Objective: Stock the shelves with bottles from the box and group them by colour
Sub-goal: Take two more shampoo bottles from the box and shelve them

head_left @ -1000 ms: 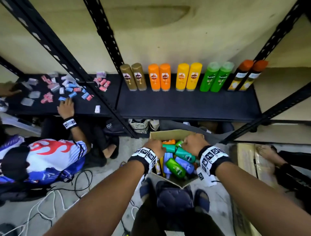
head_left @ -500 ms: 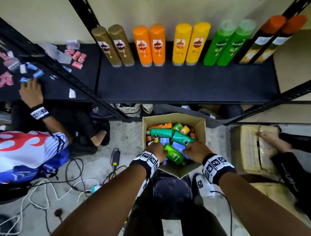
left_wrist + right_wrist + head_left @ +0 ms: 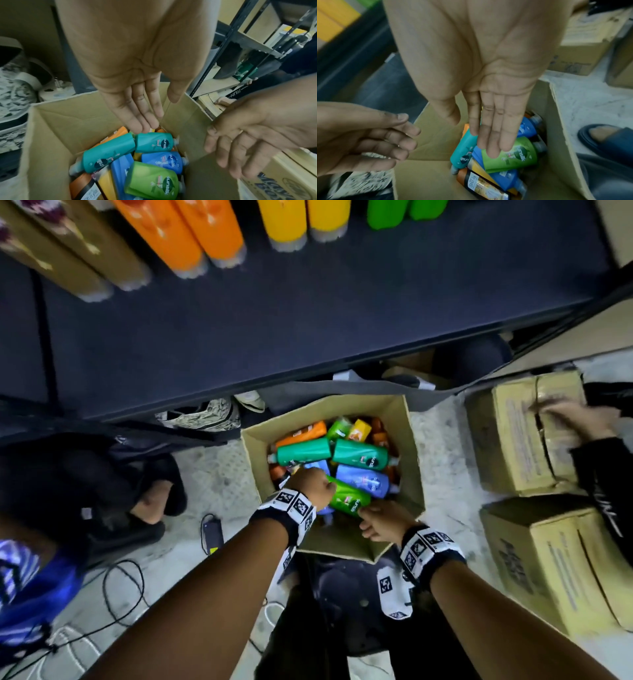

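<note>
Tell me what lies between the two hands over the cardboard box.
In the head view, a light-green plastic bottle lies between the left hand and right hand. Both hands are open; neither holds it.

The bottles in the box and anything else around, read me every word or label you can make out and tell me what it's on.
"sunsilk": teal bottles, blue bottle and green bottle in the box.
"Shafia", roughly, partly blurred: orange bottle with a black band.
"RUN": dark fabric.
Print on the side cartons: too blurred.
</note>
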